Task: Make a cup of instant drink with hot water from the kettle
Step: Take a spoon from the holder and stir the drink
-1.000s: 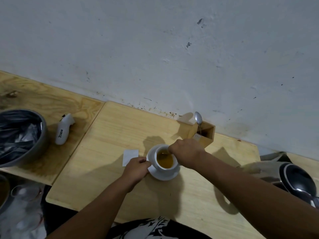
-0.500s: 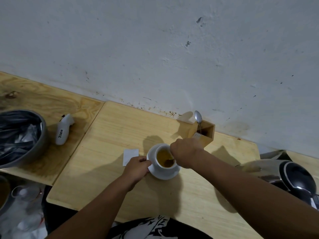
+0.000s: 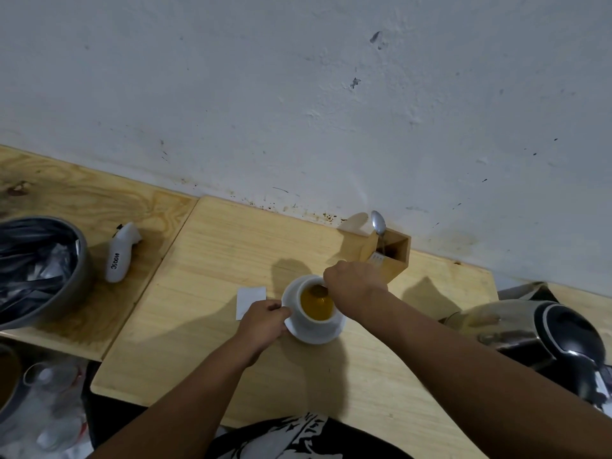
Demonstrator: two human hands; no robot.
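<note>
Spoon [image 3: 318, 289] now farther back in cup [image 3: 316, 306], kettle [image 3: 543, 332] nr.

Cup [image 3: 314, 309] stands on saucer [image 3: 316, 332], frame centre, on the wooden board [image 3: 205, 326]. Spoon [image 3: 319, 289] dips in the cup under the right hand [image 3: 354, 284]. Left hand [image 3: 263, 323] touches the saucer's left rim. Paper slip [image 3: 250, 299] lies just left. Wooden box [image 3: 394, 256] sits behind, upper right of the cup, another spoon [image 3: 378, 225] standing in it. Kettle [image 3: 536, 339] at right edge. Bowl [image 3: 39, 270] at left edge, handheld device [image 3: 121, 253] beside it.
</note>
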